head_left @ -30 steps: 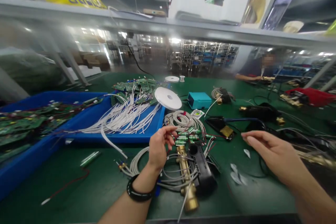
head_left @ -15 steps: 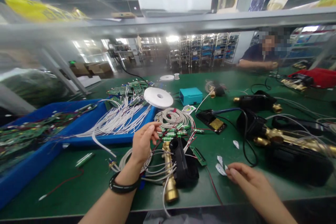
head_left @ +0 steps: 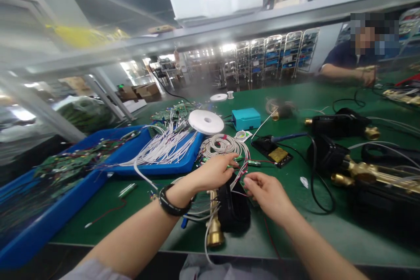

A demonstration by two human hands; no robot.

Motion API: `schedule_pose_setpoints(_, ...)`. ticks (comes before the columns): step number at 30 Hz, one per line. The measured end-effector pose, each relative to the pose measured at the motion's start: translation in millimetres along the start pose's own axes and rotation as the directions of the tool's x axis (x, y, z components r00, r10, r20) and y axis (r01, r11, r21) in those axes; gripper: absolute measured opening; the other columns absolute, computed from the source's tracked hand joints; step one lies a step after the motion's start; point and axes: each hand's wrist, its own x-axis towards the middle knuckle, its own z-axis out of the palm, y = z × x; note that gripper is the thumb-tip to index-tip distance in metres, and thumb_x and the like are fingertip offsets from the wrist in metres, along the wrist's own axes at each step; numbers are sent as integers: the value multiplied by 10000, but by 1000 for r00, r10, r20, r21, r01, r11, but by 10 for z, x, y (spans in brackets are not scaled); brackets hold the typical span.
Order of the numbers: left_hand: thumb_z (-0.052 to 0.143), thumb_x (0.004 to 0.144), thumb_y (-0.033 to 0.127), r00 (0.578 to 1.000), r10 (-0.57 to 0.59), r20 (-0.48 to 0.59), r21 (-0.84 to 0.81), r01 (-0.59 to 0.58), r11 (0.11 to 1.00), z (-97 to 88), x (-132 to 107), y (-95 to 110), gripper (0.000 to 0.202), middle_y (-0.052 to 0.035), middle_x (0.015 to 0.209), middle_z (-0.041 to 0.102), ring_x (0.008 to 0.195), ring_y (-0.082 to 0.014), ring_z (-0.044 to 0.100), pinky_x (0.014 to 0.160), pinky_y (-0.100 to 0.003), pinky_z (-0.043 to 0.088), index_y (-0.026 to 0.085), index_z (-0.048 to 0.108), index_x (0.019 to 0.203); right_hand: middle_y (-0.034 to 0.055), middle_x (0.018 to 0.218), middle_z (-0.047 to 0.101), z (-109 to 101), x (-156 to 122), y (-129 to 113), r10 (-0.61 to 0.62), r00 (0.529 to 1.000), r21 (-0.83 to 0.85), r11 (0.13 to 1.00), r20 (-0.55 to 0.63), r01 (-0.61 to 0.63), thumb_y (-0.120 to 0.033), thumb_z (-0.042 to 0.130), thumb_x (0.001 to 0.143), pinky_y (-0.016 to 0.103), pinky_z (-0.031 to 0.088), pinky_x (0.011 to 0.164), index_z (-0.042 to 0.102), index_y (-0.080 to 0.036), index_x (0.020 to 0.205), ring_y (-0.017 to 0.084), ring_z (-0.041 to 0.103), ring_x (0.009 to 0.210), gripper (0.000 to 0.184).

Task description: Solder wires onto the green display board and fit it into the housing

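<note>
- The left hand (head_left: 215, 171), a black band at its wrist, reaches over the black housing (head_left: 233, 208); its fingers (head_left: 229, 161) curl together with the tips down among thin grey wires (head_left: 241, 170). Whether they actually grip a wire cannot be told.
- The right hand (head_left: 266, 192) sits just right of the left hand, thumb and forefinger drawn together in a pinch at the wires above the housing; the other fingers are folded in.
- The black housing lies on the near middle of the green table (head_left: 295, 223), touching a brass fitting (head_left: 215, 232) on its left side, whose end points towards the near edge.
- A coil of grey cable (head_left: 220, 144) lies just beyond the hands, with small green components at its near edge.
- Farther off lie a white disc (head_left: 206, 121) and a teal box (head_left: 246, 118).
- To the left, a blue tray (head_left: 170, 164) holds white wires and green circuit boards.
- To the right lie another black unit with brass fittings (head_left: 357, 170) and a black cable.
- At the far right, another person's arm (head_left: 344, 72) rests on the table.
</note>
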Motion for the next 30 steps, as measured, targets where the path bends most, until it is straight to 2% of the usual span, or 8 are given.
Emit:
schedule_pose_setpoints(3,411,751,97,999,29,37,-11,-28,1000,48,83,-6,564,-70,1095,673,1068,-209,573,958,-346,379,137,434,1313,17,574,623,138,174,-1,42,999,62,997,-33,-40,-454,585,762,206,401,416,628,-159,697,125,552,468,305)
schedule_pose_setpoints(6,414,754,97,997,49,52,-36,-47,998,82,108,11,553,-51,1010,702,998,-196,602,915,-329,405,140,442,1305,-2,556,607,182,200,-24,70,996,125,990,-56,-63,-427,593,751,201,399,416,581,-170,642,111,533,450,279)
schedule_pose_setpoints(11,462,781,169,995,52,88,-176,-35,984,97,98,24,476,-25,883,711,789,-155,628,757,-268,453,145,490,1256,-8,560,604,78,20,-25,104,989,156,984,-106,-87,-403,613,739,206,396,450,587,-167,661,114,540,485,250)
schedule_pose_setpoints(13,478,789,201,991,56,122,-226,-27,974,92,97,35,401,-24,869,705,751,-145,619,684,-236,445,145,563,1178,-10,556,603,32,-67,-3,107,987,152,985,-119,-88,-404,626,729,213,392,457,593,-166,666,121,542,491,249)
schedule_pose_setpoints(16,471,815,251,985,82,154,-174,-55,983,88,94,98,285,-19,826,695,719,-133,596,628,-208,413,149,674,987,-7,566,602,-12,-185,27,86,986,128,989,-141,-68,-417,627,732,231,405,493,607,-165,675,131,543,512,259)
schedule_pose_setpoints(19,464,830,270,976,123,177,-93,-108,990,106,76,218,268,-3,743,675,647,-109,558,584,-189,378,160,699,900,0,601,601,-37,-273,39,42,987,85,996,-153,-29,-409,605,767,244,413,535,633,-164,705,141,539,557,254)
schedule_pose_setpoints(24,481,806,203,967,148,208,-72,-136,988,189,30,356,213,16,668,645,590,-92,525,546,-173,354,171,690,830,9,617,611,-83,-328,83,-12,986,28,999,-166,17,-408,586,792,243,417,540,653,-168,718,152,541,582,261)
schedule_pose_setpoints(30,454,844,241,962,129,242,-206,-79,975,259,-23,259,226,-4,748,668,647,-108,574,594,-189,400,176,663,899,13,658,615,-180,-511,152,-43,966,-51,998,-256,31,-407,541,834,251,430,575,632,-192,769,163,558,607,243)
